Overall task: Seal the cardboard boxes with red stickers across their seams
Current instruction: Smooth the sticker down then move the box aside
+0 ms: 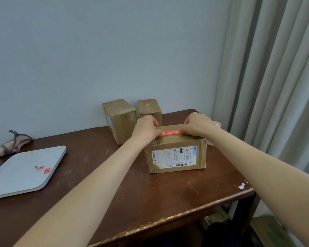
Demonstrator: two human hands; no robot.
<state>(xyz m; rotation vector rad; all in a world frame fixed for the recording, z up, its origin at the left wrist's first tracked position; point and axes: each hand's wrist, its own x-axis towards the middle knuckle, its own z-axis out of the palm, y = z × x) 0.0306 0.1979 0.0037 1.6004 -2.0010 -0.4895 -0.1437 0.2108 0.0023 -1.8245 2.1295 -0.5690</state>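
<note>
Scuffed brown table (114,189) against pale wall (96,50).

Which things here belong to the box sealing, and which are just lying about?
Job: red sticker, left hand, right hand, labelled box, back-left box, back-right box, tray with red scraps.
Lying about: fabric item by the wall, pink object behind the labelled box.

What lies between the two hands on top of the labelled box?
In the head view, a red sticker stretches between the left hand and the right hand, over the top of the labelled box.
</note>
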